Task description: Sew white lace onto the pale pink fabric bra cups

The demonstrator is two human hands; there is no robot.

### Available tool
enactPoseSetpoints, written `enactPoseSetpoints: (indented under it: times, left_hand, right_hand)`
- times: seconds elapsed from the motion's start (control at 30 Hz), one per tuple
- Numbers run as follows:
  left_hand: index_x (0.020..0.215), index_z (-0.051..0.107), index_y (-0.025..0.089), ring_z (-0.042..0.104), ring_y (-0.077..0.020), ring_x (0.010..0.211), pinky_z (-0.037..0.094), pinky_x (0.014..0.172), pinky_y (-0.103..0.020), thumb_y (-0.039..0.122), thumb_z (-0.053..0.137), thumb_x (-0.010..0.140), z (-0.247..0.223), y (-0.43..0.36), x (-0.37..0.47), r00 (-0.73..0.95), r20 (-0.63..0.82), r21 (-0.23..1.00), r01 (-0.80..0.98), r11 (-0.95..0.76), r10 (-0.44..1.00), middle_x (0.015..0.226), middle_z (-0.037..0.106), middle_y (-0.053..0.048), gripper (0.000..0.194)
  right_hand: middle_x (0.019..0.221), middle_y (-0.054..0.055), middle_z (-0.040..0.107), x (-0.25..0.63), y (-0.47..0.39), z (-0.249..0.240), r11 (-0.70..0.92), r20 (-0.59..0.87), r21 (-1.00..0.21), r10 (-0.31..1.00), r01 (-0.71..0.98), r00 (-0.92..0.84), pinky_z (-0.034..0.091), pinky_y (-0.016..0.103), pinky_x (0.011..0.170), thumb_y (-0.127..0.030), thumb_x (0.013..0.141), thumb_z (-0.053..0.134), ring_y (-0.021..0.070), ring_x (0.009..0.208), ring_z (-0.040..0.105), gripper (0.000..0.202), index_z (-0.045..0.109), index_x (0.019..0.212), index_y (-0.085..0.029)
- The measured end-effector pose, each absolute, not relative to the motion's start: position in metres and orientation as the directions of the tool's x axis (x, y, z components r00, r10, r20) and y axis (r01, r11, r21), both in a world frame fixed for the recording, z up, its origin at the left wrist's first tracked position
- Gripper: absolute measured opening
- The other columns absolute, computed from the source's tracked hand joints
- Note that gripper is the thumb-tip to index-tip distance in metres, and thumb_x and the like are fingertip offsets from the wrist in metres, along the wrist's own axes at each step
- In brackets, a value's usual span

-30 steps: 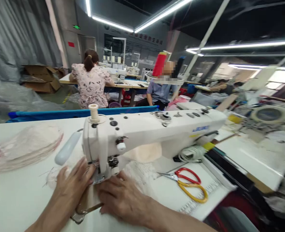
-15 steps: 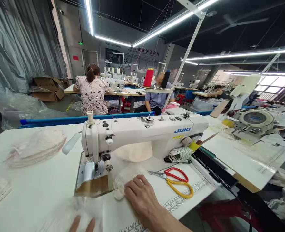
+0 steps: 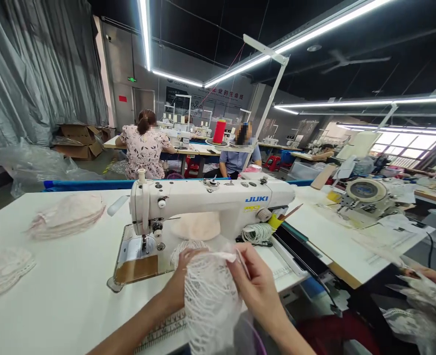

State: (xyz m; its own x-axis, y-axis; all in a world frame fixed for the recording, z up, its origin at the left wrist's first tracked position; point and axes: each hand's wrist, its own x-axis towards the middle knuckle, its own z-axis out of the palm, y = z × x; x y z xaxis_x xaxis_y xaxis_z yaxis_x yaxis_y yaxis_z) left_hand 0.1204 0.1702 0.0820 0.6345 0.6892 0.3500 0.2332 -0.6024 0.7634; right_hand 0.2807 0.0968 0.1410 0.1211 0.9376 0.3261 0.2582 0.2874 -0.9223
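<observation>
A strip of white fringed lace (image 3: pixel 210 296) hangs in front of the sewing machine (image 3: pixel 210 199). My left hand (image 3: pixel 181 278) grips it from the left, its fingers partly hidden behind the lace. At the top edge, my right hand (image 3: pixel 257 281) pinches the lace between thumb and fingers. Something thin and greyish shows by the right fingers; I cannot tell what it is. Behind my hands, a small white lace bundle (image 3: pixel 188 246) lies by the machine bed, and a pale cream piece (image 3: pixel 198 226) rests under the machine arm. No scissors are visible.
Stacked pale pieces (image 3: pixel 70 214) and lace-edged pieces (image 3: pixel 3 271) lie on the left of the white table (image 3: pixel 73 281). A coil of white cord (image 3: pixel 257 233) sits by the machine's right end. At far right, another person's hand (image 3: pixel 434 278) is near white lace.
Both hands have come together in front of the machine and lifted the lace. The red-and-yellow-handled scissors, earlier on the table, no longer show. The view has shifted.
</observation>
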Motion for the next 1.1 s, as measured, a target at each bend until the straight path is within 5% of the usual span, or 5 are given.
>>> enactPoseSetpoints:
  times: [0.1, 0.23, 0.57, 0.8, 1.1]
  left_hand:
    - [0.124, 0.052, 0.012, 0.063, -0.0253, 0.094, 0.051, 0.076, -0.038, 0.048, 0.016, 0.096, 0.083, 0.160, 0.093, 0.591, 0.193, 0.920, 0.167, -0.353, 0.783, 0.104, 0.067, -0.016, 0.058]
    - [0.108, 0.058, 0.012, 0.059, -0.0192, 0.076, 0.045, 0.068, -0.028, 0.064, 0.059, 0.073, 0.080, 0.136, 0.052, 0.550, -0.124, 0.985, -0.032, 0.170, 0.826, 0.084, 0.064, -0.007, 0.062]
    - [0.075, 0.055, 0.018, 0.051, -0.0175, 0.084, 0.040, 0.072, -0.025, 0.049, 0.061, 0.079, 0.075, 0.058, 0.001, 0.516, -0.247, 0.965, 0.058, 0.255, 0.820, 0.094, 0.056, -0.003, 0.032]
    - [0.128, 0.040, 0.024, 0.053, -0.0245, 0.104, 0.039, 0.093, -0.033, 0.017, 0.074, 0.059, 0.058, 0.031, 0.016, 0.487, -0.254, 0.967, 0.102, 0.234, 0.836, 0.112, 0.057, -0.007, 0.077]
    - [0.065, 0.054, 0.016, 0.040, -0.0101, 0.056, 0.029, 0.053, -0.020, 0.015, 0.048, 0.056, 0.065, 0.010, 0.010, 0.366, -0.513, 0.858, 0.233, 0.458, 0.776, 0.059, 0.049, 0.006, 0.011]
  right_hand:
    - [0.069, -0.003, 0.042, 0.264, 0.103, 0.128, 0.248, 0.251, -0.963, 0.968, 0.105, 0.019, 0.031, 0.021, 0.052, -0.050, 0.084, 0.054, 0.0103, 0.058, 0.035, 0.032, 0.048, 0.082, -0.019]
    - [0.065, -0.006, 0.039, 0.232, 0.105, 0.107, 0.039, 0.071, -0.989, 0.971, -0.142, -0.227, 0.025, 0.018, 0.050, -0.042, 0.079, 0.062, 0.0076, 0.055, 0.031, 0.030, 0.042, 0.079, -0.018]
    - [0.061, -0.008, 0.044, 0.211, 0.068, 0.078, -0.399, -0.222, -0.900, 0.764, -0.174, -0.606, 0.023, 0.018, 0.052, -0.012, 0.061, 0.051, 0.0064, 0.054, 0.033, 0.025, 0.047, 0.085, -0.017]
    - [0.073, -0.003, 0.050, 0.202, 0.039, 0.068, -0.282, -0.168, -0.957, 0.721, -0.064, -0.672, 0.032, 0.018, 0.056, -0.011, 0.063, 0.044, 0.0084, 0.062, 0.043, 0.022, 0.048, 0.084, -0.018]
    - [0.118, 0.008, 0.048, 0.216, 0.011, 0.064, 0.184, -0.058, -0.951, 0.686, 0.250, -0.725, 0.042, 0.030, 0.085, -0.013, 0.070, 0.062, 0.0181, 0.100, 0.051, 0.067, 0.029, 0.128, -0.021]
